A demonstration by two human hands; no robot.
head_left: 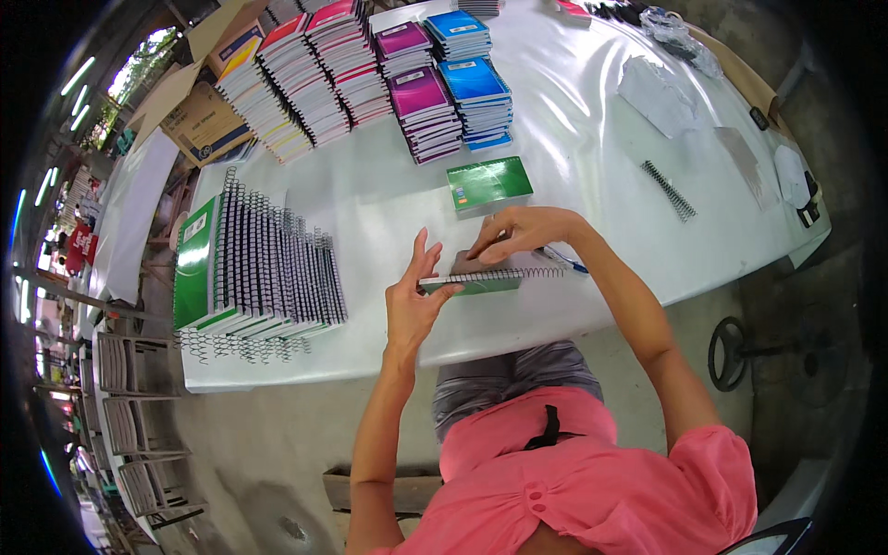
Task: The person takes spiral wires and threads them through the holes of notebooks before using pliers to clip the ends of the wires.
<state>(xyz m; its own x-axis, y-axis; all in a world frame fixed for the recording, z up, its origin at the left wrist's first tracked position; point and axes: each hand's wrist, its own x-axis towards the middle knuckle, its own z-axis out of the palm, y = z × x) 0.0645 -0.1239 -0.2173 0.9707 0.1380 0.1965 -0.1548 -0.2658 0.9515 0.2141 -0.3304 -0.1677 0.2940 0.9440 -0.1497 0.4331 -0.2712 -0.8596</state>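
1. One room around you: grey floor (236, 416), lit tubes off left.
2. White table (573, 171) before you, its surface glossy and creased.
3. Coil-bound notebook stacks (424, 90) at the far side: yellow, red, purple, blue; small pale labels on purple and blue covers.
4. Brown carton (203, 123) beside them, dark printing on its side.
5. Row of green notebooks (196, 268) at your left, white label on the front cover.
6. Green notebook (486, 287) near your table edge, coil running past its right end. Your left hand (413, 305) clamps its left end; your right hand (529, 231) bends over its far side, fingertip closure: cannot tell.
7. Loose dark coil (668, 191), right.
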